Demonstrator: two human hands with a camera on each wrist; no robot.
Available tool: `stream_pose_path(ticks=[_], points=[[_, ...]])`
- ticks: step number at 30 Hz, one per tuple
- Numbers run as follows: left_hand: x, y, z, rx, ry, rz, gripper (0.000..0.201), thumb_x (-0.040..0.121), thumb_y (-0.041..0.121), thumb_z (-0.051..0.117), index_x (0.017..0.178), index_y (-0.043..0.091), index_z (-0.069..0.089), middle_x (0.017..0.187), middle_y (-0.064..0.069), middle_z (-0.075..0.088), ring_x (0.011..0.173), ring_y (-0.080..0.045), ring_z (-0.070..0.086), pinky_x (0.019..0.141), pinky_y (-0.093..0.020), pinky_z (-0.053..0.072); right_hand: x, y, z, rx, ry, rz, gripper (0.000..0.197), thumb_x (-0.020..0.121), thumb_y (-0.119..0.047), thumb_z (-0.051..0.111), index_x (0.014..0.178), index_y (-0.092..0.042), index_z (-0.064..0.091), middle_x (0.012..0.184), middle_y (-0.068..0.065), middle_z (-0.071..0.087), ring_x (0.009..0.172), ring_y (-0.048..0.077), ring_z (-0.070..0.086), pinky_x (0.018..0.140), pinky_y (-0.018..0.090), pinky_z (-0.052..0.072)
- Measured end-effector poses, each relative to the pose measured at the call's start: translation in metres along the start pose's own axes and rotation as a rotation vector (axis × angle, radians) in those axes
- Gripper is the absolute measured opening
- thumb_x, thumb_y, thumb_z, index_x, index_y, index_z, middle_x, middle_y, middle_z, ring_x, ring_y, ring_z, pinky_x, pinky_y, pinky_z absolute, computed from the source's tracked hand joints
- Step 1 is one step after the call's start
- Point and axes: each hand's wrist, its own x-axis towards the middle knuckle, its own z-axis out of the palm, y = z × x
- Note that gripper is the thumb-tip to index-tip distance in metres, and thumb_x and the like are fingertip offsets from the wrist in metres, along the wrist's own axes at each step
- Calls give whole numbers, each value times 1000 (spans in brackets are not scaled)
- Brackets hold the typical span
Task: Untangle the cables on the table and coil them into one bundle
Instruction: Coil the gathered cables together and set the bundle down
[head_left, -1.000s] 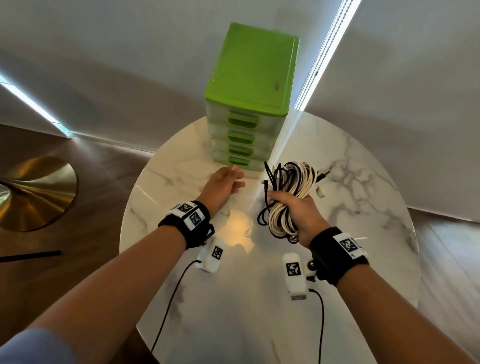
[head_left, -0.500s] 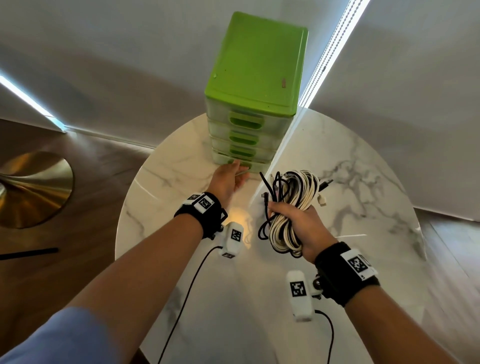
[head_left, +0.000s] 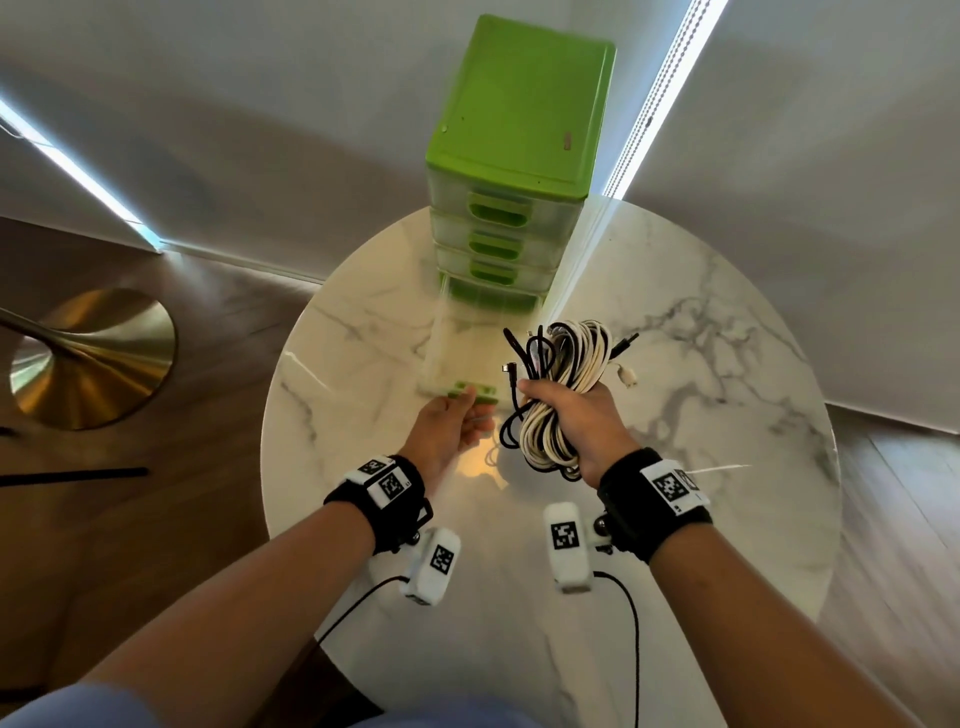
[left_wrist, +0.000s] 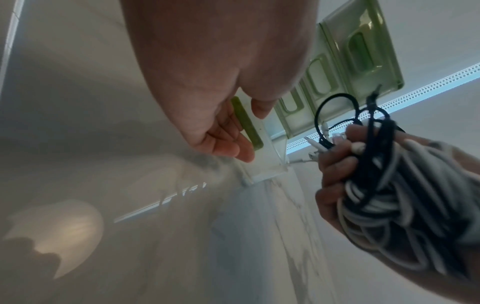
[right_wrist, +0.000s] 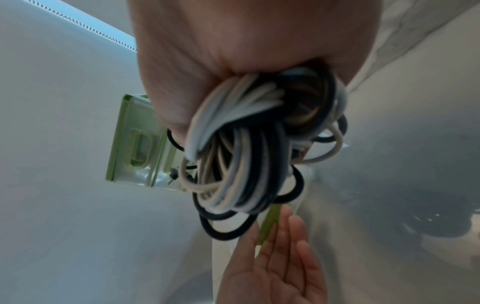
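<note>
My right hand (head_left: 569, 418) grips a coiled bundle of white and black cables (head_left: 563, 387) above the marble table (head_left: 727, 441), with plug ends sticking out at the top. The bundle (right_wrist: 244, 160) fills the right wrist view below my fist. My left hand (head_left: 452, 423) is palm up at the green handle (head_left: 475, 391) of the bottom clear drawer (head_left: 452, 348). That drawer is pulled out from the green drawer unit (head_left: 519, 130). In the left wrist view the thumb lies above the handle (left_wrist: 246, 127) and the fingers (left_wrist: 228, 144) below it. The bundle (left_wrist: 376, 205) hangs just to the right.
The drawer unit stands at the table's far edge against a white wall. On the wooden floor to the left are a brass lamp base (head_left: 93, 358) and a black strip (head_left: 72, 474). Bare marble lies right of the bundle and toward me.
My left hand reached the bottom drawer's handle and drew the drawer out toward me. The right hand kept the bundle in about the same place.
</note>
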Motion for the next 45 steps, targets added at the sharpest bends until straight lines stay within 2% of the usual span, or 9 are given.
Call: stream_pose_path(ticks=[5,9,17,20,25,30,37,42,45], points=[[-17,-21,-8,-22,-17,-1,37,107,32,49,122,3,67,105,-13,73,77,-14,67,66,-21,52,-8,5,6,-61,1,-26,22,76,-16,85,95,-11,75,88,7,78,85,24,75,83,37,60],[-28,-22,-9,-99,29,-28,26,107,27,50,103,9,68,91,-8,76,75,-17,69,62,-21,53,-11,7,10,-109,14,-48,24,74,-19,86,94,-12,75,86,5,78,84,23,75,87,43,61],[-42,-8,-26,64,39,-35,29,107,23,50,93,6,68,86,-12,74,66,-19,64,59,-24,48,10,-6,38,-198,96,-72,41,62,-30,83,99,-18,74,94,0,77,90,22,72,90,42,60],[-47,10,-41,307,110,124,19,104,21,54,98,7,64,80,-7,71,59,-15,59,53,-21,47,27,-14,56,-268,125,-59,43,64,-31,80,104,-17,72,97,1,74,94,24,70,90,39,59],[-18,43,-68,636,245,393,15,94,23,71,105,23,61,101,3,63,75,-12,58,73,-24,43,51,-17,88,-401,124,-36,47,74,-31,74,117,-13,66,109,7,70,102,30,65,94,38,56],[4,59,-80,669,107,407,17,94,16,73,110,22,69,108,0,69,76,-10,63,67,-3,41,63,-4,109,-451,66,-34,42,78,-29,74,118,-18,67,113,6,72,106,28,67,91,28,51],[30,86,-65,734,100,551,13,94,26,73,106,24,75,105,6,75,89,-3,69,83,-9,50,87,10,105,-485,-54,1,52,51,-52,78,93,-22,76,87,-2,78,84,19,73,85,42,61],[45,106,-33,918,132,552,45,81,63,74,92,19,72,89,9,72,82,-5,65,78,-22,52,82,2,104,-677,-135,-90,31,80,-50,71,91,-21,69,91,2,71,85,22,66,76,32,52],[54,119,-21,1068,166,449,70,60,84,74,80,18,61,80,3,67,77,-14,63,71,-32,52,85,1,103,-860,-205,-193,45,89,-54,61,113,-16,67,98,7,68,93,24,64,75,28,43]])
